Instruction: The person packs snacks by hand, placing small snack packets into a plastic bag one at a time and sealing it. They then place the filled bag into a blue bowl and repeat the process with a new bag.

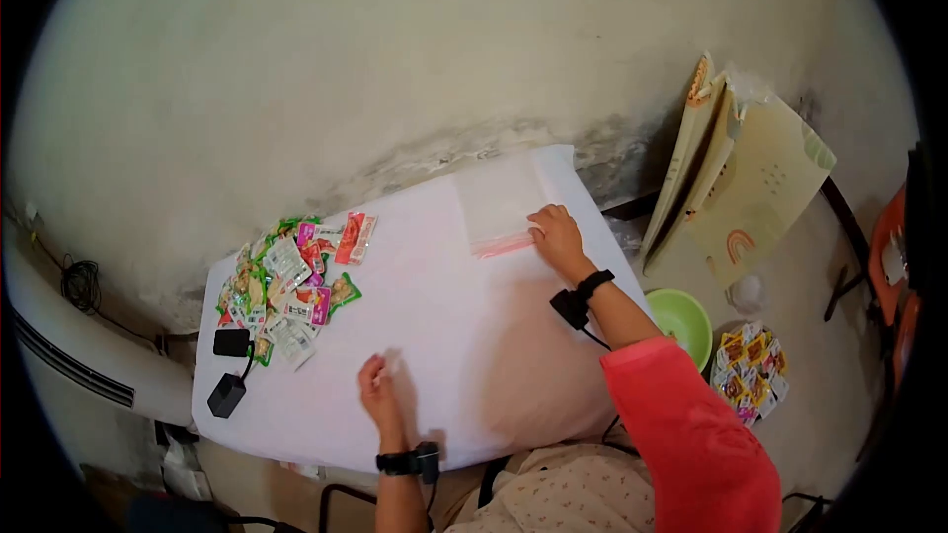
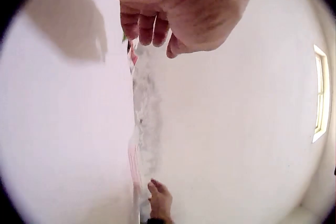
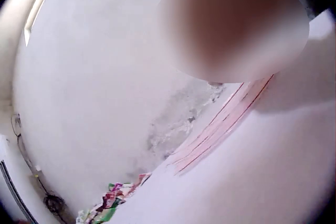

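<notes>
A clear zip bag [image 1: 499,202] with a pink strip along its near edge lies flat toward the back right of the white-covered table. My right hand [image 1: 560,240] rests at the bag's right edge, fingertips over the plastic by the strip. In the right wrist view a blur covers that hand, while the pink strip [image 3: 226,124] shows below it. My left hand [image 1: 378,393] is over the table's front part with loosely bent fingers and nothing in them. Seen close in the left wrist view, the left hand [image 2: 184,11] has its fingers bent down.
Small snack packets [image 1: 286,276] lie heaped on the table's left side. Near them are a black phone-like device [image 1: 232,342] and a black box [image 1: 227,395] with a cable. On the floor at right stand a green basin [image 1: 681,321], more packets [image 1: 750,370] and a folded mat [image 1: 750,188].
</notes>
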The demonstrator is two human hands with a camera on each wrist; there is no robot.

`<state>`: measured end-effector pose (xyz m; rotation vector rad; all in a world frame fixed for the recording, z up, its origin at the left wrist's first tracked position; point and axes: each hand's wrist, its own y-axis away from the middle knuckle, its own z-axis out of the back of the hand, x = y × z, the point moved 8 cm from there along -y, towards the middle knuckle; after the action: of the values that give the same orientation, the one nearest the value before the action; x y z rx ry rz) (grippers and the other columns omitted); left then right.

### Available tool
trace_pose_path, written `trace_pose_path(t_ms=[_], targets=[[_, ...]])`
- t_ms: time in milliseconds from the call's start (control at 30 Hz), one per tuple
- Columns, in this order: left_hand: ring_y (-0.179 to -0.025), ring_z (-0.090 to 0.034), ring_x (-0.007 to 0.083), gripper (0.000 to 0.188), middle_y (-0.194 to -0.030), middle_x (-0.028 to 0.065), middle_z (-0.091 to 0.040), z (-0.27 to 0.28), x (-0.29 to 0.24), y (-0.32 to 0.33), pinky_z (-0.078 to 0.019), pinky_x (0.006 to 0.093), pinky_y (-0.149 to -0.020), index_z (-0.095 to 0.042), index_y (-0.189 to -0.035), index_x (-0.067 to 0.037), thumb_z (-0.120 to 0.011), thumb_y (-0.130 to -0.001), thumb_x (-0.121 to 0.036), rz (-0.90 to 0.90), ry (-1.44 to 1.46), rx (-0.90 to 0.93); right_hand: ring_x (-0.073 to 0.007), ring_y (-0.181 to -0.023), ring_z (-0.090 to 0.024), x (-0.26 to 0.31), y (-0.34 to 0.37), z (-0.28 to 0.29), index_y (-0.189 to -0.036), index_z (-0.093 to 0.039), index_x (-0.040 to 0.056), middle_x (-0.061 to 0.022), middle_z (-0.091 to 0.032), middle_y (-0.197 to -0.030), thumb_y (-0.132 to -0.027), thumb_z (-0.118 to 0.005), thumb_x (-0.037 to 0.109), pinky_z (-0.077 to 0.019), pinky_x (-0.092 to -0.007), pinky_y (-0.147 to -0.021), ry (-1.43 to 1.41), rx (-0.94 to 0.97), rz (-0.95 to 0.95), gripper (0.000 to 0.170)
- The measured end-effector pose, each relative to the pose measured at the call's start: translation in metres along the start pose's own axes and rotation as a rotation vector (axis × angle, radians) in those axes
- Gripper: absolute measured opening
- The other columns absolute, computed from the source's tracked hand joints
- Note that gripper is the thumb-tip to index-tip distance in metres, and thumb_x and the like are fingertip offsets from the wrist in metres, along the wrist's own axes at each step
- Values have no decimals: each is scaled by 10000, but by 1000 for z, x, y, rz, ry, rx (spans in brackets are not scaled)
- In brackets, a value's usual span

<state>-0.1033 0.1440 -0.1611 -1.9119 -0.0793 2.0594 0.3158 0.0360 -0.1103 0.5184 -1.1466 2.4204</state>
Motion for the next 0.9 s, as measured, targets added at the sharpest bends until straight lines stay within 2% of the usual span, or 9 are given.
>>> trace_pose_path(t_ms=[67,133,200,267,433,533,633,733,900], targets=[[-1071,-504,205,210,-1159,117,-528,-47,-11,3,-389,305,-935,-591,-1011,-23,-477,-835,-8,-6,-25,138,-262,-864,-539,-9,-2,-6,-781,-650,71,-82,-575,-819,-744,-616,122,-438,-390,-717,69,12,39,71],[-1064,-503,194,186,-1141,115,-532,-71,1,7,-392,299,-930,-600,-988,-19,-474,-851,-17,12,-29,167,-256,-856,-535,-29,1,-28,-757,-646,73,-74,-569,-810,-749,-608,121,-429,-402,-723,174,227,-16,61],[-1046,-503,181,167,-1122,111,-534,-81,19,15,-398,290,-916,-603,-959,-10,-469,-860,-16,108,105,188,-258,-844,-534,-30,-1,-27,-745,-643,74,-70,-567,-803,-754,-602,121,-428,-399,-714,158,210,-33,62],[-999,-517,164,154,-1099,103,-543,-78,27,17,-411,277,-889,-599,-947,0,-466,-872,-22,103,24,193,-259,-832,-533,-32,-1,-27,-733,-640,76,-67,-565,-796,-759,-596,121,-427,-396,-706,142,198,-53,68],[-969,-540,154,155,-1032,96,-582,-75,40,16,-413,268,-902,-573,-996,19,-459,-893,-3,163,242,170,-265,-808,-532,-19,-6,-17,-732,-618,83,-68,-563,-782,-773,-571,97,-425,-387,-689,-10,-16,20,64],[-925,-532,113,163,-1026,65,-585,-81,37,18,-432,235,-799,-589,-990,15,-486,-887,-58,299,261,207,-296,-773,-536,10,-4,-8,-732,-573,55,-88,-578,-772,-731,-616,39,-424,-386,-659,-137,-72,91,46],[-904,-543,108,198,-1020,48,-591,-96,22,13,-434,228,-773,-574,-1047,-2,-514,-897,-117,373,99,301,-299,-752,-526,46,12,-15,-741,-548,58,-98,-562,-758,-731,-611,25,-419,-384,-651,-259,-29,131,71],[-908,-564,131,251,-1017,51,-592,-117,-3,7,-451,239,-766,-547,-1092,-26,-540,-897,-185,441,142,305,-300,-725,-513,97,36,-17,-727,-528,56,-103,-539,-729,-720,-617,14,-417,-387,-645,-376,49,156,98],[-855,-576,123,190,-973,34,-596,-117,7,4,-467,237,-701,-548,-1049,-62,-537,-902,-182,524,400,112,-293,-735,-520,146,85,-40,-711,-523,56,-101,-546,-738,-711,-638,55,-419,-386,-650,-498,219,165,115]])
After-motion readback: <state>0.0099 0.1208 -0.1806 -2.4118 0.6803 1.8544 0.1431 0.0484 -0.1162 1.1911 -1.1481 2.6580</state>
